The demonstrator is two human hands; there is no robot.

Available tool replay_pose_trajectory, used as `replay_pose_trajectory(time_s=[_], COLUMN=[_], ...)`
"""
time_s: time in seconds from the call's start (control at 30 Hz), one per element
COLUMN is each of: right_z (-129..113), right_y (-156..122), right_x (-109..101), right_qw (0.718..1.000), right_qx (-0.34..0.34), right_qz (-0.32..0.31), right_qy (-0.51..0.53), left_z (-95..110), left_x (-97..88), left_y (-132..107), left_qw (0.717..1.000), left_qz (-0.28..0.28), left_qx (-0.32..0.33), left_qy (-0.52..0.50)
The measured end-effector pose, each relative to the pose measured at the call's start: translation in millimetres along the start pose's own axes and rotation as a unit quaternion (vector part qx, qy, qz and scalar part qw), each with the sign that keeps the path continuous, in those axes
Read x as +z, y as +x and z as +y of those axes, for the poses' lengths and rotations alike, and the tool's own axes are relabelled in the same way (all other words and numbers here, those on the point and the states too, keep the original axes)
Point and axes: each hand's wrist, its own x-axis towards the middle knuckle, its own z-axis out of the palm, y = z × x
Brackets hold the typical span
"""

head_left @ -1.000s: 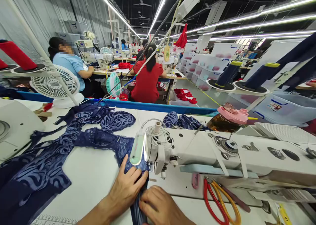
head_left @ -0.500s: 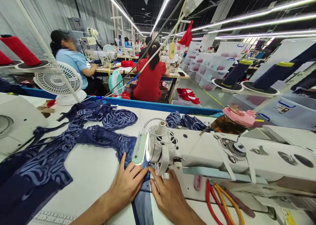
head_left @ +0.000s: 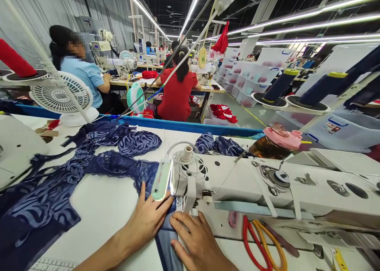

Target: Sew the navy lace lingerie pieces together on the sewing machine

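At the near edge of the white table [head_left: 102, 201], ruler markings [head_left: 53, 264] show at the left; the navy cloth [head_left: 169, 247] comes up between the 2 forearms and runs to the needle area of the white sewing machine [head_left: 237, 176]; the right hand [head_left: 194, 237] lies palm down over the cloth's right edge, fingers slightly bent and parted, thumb set away from them, fingertips just beside the presser foot [head_left: 179, 203]; the left hand [head_left: 148, 217] rests palm down on the cloth's left part, fingers spread, the leftmost apart from the rest; both seem to press the cloth flat, and whether either pinches it I cannot tell; right of the hands lie scissors with red handles [head_left: 252, 243] and a 2nd tool with orange handles [head_left: 274, 245], side by side under the machine arm.

A lit pale-green lamp [head_left: 162, 180] stands just above the left fingertips; beyond and to the left, patterned navy pieces [head_left: 47, 199] spread over the table, with 1 patterned cup [head_left: 139, 143] near the machine head; farther back are a pink-lidded jug [head_left: 282, 138], a white fan [head_left: 62, 94] and 2 navy thread cones [head_left: 280, 86]; beyond the table sit 1 person in red [head_left: 176, 94] and 1 in light blue [head_left: 84, 79]; stacked clear boxes [head_left: 261, 77] stand at the right.
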Motion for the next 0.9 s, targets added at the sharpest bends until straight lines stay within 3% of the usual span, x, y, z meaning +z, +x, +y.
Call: replay_pose_trajectory(time_s=[0.23, 0.7, 0.8, 0.9], right_z=[3, -1, -5, -7], right_y=[-2, 0, 1, 2], right_x=[7, -2, -4, -4], right_qw=[1.0, 0.999, 1.0, 0.998], right_qx=[-0.001, 0.014, -0.005, -0.059], right_qz=[0.004, -0.03, -0.017, -0.003], right_qy=[-0.016, 0.02, 0.02, 0.02], left_z=[-4, -19, -19, -15], left_x=[-1.1, -14.0, -13.1, -17.8], left_y=[0, 19, 12, -12], left_qw=[0.999, 0.999, 1.0, 1.0], left_qz=[0.036, -0.005, -0.008, -0.015], left_qx=[0.014, 0.003, 0.008, 0.004], left_qy=[-0.001, -0.037, -0.014, 0.009])
